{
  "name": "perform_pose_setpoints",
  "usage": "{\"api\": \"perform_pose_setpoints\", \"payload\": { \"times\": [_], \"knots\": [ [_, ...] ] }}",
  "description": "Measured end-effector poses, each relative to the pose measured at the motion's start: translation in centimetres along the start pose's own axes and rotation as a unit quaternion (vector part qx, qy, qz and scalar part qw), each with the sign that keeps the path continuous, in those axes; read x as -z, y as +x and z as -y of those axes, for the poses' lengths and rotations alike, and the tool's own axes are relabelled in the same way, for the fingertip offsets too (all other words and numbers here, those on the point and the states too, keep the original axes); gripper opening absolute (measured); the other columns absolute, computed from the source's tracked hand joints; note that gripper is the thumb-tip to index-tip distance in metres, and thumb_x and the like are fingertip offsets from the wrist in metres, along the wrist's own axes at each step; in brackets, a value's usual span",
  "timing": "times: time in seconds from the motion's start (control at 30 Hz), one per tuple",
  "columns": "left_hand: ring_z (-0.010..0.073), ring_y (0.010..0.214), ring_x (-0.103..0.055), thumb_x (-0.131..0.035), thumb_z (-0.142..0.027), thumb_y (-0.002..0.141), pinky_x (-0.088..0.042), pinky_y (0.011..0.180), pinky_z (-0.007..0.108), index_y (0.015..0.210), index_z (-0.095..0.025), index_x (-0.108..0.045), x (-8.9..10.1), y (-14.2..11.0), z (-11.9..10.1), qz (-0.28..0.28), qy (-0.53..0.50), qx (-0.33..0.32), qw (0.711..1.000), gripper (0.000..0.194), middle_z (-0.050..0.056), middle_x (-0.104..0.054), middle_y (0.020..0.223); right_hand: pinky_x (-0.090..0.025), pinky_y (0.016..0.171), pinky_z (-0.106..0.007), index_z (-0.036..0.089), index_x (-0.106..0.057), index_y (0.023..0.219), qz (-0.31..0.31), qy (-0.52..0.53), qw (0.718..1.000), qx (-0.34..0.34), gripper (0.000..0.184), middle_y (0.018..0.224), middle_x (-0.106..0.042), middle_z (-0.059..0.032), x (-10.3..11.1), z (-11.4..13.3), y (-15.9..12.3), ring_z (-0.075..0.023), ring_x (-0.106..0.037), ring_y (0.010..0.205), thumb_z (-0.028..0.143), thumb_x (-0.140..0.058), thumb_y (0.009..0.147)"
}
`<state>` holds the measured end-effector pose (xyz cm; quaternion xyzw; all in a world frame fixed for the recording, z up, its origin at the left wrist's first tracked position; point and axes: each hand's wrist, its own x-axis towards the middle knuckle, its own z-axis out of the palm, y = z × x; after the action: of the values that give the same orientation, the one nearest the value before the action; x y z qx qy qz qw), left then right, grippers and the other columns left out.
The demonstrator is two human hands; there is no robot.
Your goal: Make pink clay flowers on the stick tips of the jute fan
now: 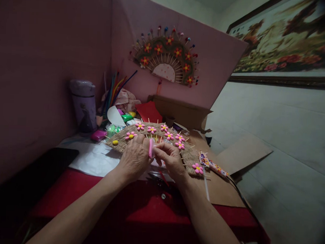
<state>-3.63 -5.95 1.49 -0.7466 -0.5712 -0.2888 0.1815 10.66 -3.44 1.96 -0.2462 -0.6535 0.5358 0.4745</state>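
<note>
My left hand [137,155] is closed on a pink piece of modelling clay [151,148] that seems to be in a clear wrapper. From the other side, the bent fingers of my right hand [168,156] pinch at the same wrapped clay. Behind and below both hands lies a woven twine fan [119,136] with thin sticks poking out of its edge. Pink flowers [197,168] with yellow centres are spread over it, and a lone yellow oval [115,142] sits at its left end. My hands hide part of the fan's middle.
A patterned glue gun [213,164] with a cord lies on brown cardboard [226,195] at the right. Dark scissors [157,179] rest on the red tablecloth [138,210] near me. Clay packets and a purple bottle [84,106] stand left. A finished-looking fan [164,58] hangs on the pink board.
</note>
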Motion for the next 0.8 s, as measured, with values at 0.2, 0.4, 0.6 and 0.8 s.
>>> {"api": "perform_pose_setpoints", "payload": {
  "times": [0.2, 0.4, 0.6, 0.8],
  "knots": [
    [0.0253, 0.090, -0.047, -0.047, -0.028, 0.083, -0.043, 0.078, 0.041, 0.087, -0.017, -0.048, -0.12, 0.08, 0.03, -0.007, 0.007, -0.003, 1.000, 0.011, 0.010, -0.051, 0.091, -0.032, 0.043, -0.020, 0.017, -0.063, 0.071, 0.006, 0.014, 1.000, -0.005, 0.022, 0.062, -0.056, 0.0019, 0.13, -0.18, 0.08, -0.0060, -0.042, 0.047, 0.038, -0.064, 0.075],
    [0.0263, 0.089, -0.047, -0.047, -0.029, 0.083, -0.043, 0.078, 0.041, 0.087, -0.015, -0.049, -0.03, 0.07, -0.04, 0.000, -0.008, 0.004, 1.000, 0.015, 0.012, -0.050, 0.092, -0.032, 0.044, -0.020, 0.016, -0.062, 0.070, 0.013, 0.024, 1.000, -0.007, 0.021, 0.061, -0.056, 0.0018, 0.08, -0.11, 0.10, -0.0058, -0.041, 0.047, 0.036, -0.063, 0.076],
    [0.0262, 0.090, -0.047, -0.047, -0.029, 0.083, -0.044, 0.077, 0.042, 0.087, -0.017, -0.048, -0.06, 0.06, -0.14, -0.002, -0.002, 0.006, 1.000, 0.013, 0.011, -0.051, 0.092, -0.031, 0.042, -0.019, 0.016, -0.062, 0.072, 0.002, 0.033, 0.999, -0.024, 0.019, 0.060, -0.055, 0.0028, 0.15, -0.30, 0.16, -0.0057, -0.041, 0.047, 0.035, -0.067, 0.072],
    [0.0265, 0.089, -0.047, -0.044, -0.028, 0.084, -0.044, 0.078, 0.042, 0.087, -0.016, -0.049, -0.23, 0.09, -0.08, -0.016, 0.027, -0.004, 1.000, 0.013, 0.012, -0.051, 0.091, -0.031, 0.043, -0.019, 0.016, -0.063, 0.072, 0.007, 0.033, 0.999, -0.016, 0.020, 0.060, -0.054, 0.0032, 0.19, -0.43, 0.20, -0.0050, -0.041, 0.047, 0.035, -0.066, 0.073]
  ]
}}
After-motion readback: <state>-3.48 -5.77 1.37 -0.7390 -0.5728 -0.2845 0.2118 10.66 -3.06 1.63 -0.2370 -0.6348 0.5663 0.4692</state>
